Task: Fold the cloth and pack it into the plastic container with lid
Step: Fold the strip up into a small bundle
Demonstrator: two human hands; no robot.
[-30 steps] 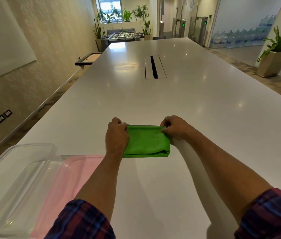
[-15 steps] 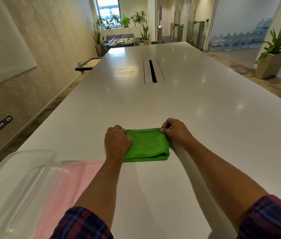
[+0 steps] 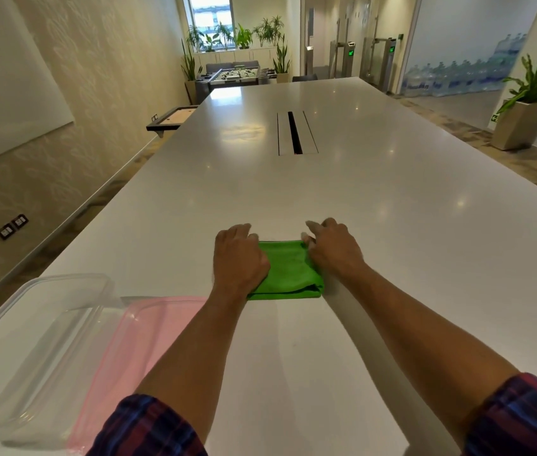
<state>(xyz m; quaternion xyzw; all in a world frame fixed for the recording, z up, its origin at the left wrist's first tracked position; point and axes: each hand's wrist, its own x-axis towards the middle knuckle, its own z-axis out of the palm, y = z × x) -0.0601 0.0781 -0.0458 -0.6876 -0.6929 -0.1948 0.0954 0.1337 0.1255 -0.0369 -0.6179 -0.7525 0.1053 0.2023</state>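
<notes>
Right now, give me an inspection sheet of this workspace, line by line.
Surface: long glossy white table, bare around the work.
Job's things: folded green cloth on table; clear plastic container, empty, at near left; pink lid flat beside it.
Clutter: nothing seen.
Hands: left hand and right hand resting on cloth's ends, fingers loose.
Cables: nothing seen; dark cable slot mid-table.
Surroundings: potted plant right; wall sockets left.

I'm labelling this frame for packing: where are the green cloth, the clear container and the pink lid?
green cloth (image 3: pixel 288 274): head view, middle of its folded top face.
clear container (image 3: pixel 72 278): head view, far rim.
pink lid (image 3: pixel 148 327): head view, bare flat panel.
</notes>
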